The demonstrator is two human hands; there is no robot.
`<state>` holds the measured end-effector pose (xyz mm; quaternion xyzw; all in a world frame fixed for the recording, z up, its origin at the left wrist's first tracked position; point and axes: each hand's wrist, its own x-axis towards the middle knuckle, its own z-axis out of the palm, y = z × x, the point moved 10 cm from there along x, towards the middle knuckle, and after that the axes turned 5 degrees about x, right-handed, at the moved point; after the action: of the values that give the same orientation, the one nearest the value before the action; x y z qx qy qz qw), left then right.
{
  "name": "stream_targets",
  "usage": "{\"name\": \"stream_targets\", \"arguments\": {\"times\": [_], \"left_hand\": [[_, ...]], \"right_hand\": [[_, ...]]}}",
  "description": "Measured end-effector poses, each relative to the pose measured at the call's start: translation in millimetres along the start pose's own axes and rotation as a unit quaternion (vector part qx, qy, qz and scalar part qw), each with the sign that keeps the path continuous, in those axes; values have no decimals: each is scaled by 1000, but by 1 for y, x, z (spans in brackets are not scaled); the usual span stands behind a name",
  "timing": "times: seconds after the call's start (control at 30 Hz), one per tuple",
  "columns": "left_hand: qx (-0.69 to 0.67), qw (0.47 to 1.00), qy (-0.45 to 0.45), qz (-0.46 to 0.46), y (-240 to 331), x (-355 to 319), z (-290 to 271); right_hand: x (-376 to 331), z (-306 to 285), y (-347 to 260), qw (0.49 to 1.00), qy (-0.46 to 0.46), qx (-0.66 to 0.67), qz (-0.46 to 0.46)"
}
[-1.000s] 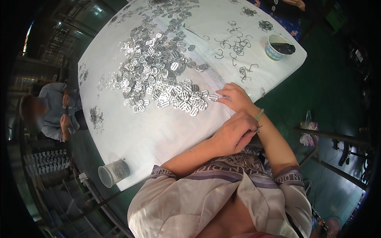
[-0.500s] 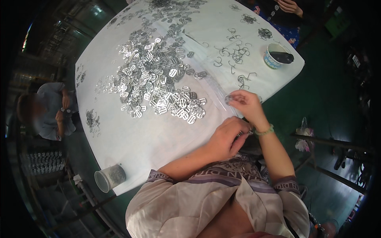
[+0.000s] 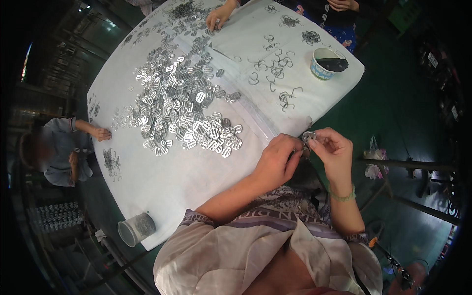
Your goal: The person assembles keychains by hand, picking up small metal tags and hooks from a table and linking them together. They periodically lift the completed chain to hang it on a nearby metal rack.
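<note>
Because the small flat silver metal buckle [image 3: 308,136] looks light, stiff and slippery, both hands, left hand [image 3: 278,162] and right hand [image 3: 334,150], pinch its edges just off the white-covered table [image 3: 196,187].

Dim workshop with a dark green floor [image 3: 393,113]. In the middle, a large table [image 3: 162,187] under a white cloth. Right of it, a dark metal frame [image 3: 418,169] with a small bag [image 3: 372,162] hung beside it. At left, shadowed metal racks [image 3: 54,216] and a strip of daylight [image 3: 25,61]. Bright lamp [image 3: 87,7] at top left.
</note>
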<state>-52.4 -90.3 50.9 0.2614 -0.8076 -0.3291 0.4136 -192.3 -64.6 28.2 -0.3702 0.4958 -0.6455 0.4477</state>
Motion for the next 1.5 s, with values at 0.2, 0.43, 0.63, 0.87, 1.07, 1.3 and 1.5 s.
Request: {"name": "stream_targets", "arguments": {"times": [0.2,0.43,0.63,0.87,1.07,1.3,1.5], "left_hand": [[14,1000,-16,7,-3,5,7],[-55,988,-143,27,-14,24,20],[181,983,-28,-25,-149,128,-22],[395,918,-26,-21,-268,226,-17],[512,840,-147,-104,-306,262,3],[544,824,-157,4,-305,276,24],[627,739,-242,49,-292,276,54]], "right_hand": [[-8,2,-15,994,-7,-58,-94],[-13,-15,-13,994,35,-52,-91],[-21,-40,-17,985,66,-100,-121],[-33,-56,-22,981,99,-123,-109],[-39,-78,-28,976,138,-135,-104],[-35,-86,-32,973,154,-135,-109],[-33,-92,-37,969,166,-145,-114]]}}
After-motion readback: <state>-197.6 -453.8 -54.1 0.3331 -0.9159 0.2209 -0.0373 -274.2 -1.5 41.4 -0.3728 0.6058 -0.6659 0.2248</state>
